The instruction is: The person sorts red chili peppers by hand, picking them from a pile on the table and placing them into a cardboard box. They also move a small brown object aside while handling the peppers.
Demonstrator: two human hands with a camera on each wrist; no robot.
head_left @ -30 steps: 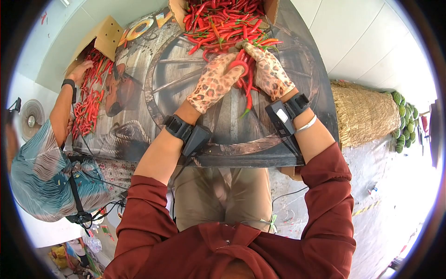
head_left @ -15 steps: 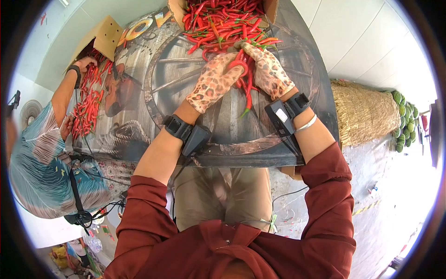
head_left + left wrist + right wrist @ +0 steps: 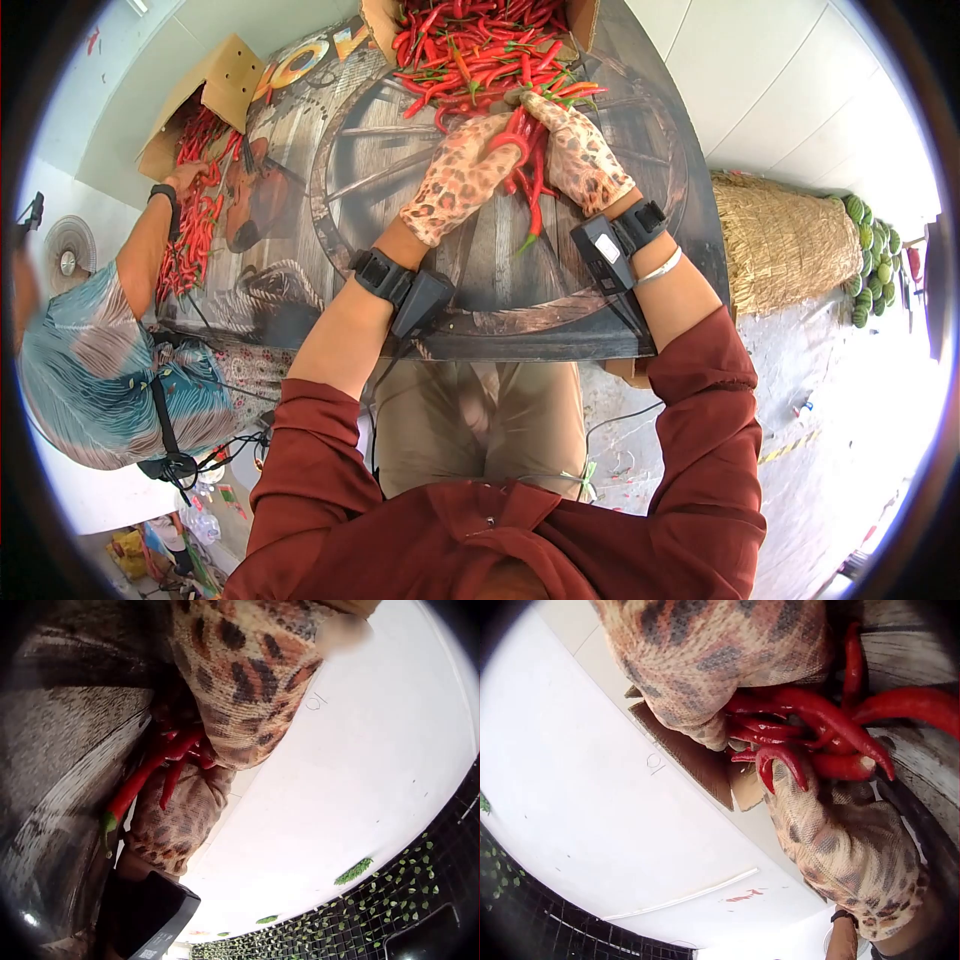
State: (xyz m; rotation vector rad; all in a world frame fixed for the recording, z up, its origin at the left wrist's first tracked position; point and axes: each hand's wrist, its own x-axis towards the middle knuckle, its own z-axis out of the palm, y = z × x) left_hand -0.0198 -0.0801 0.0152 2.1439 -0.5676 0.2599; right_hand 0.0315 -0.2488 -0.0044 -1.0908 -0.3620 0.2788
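Note:
Both hands wear leopard-print gloves and meet over the table at the near edge of a heap of red chili peppers (image 3: 490, 70). My left hand (image 3: 462, 175) grips part of a bunch of chilies (image 3: 810, 720), with one curved chili (image 3: 780, 761) looped over its thumb. From the other side my right hand (image 3: 582, 155) holds the same bunch, its fingertips close to the stems in the head view. A long chili with a green stem (image 3: 135, 787) hangs from the bunch toward the tabletop. Glove and peppers hide most of the right fingertips.
A cardboard box (image 3: 583, 25) spills the heap onto the printed table (image 3: 400, 200). Leftward, another person's hand (image 3: 185, 175) is among chilies (image 3: 185, 250) before a second cardboard box (image 3: 225, 85). Right of the table are a straw-coloured bale (image 3: 790, 245) and several watermelons (image 3: 875, 260).
My two hands stay nearly in place, with the curved chili shifting slightly at the left thumb. The other person's hand reached toward the box, then drew back over the nearer chilies.

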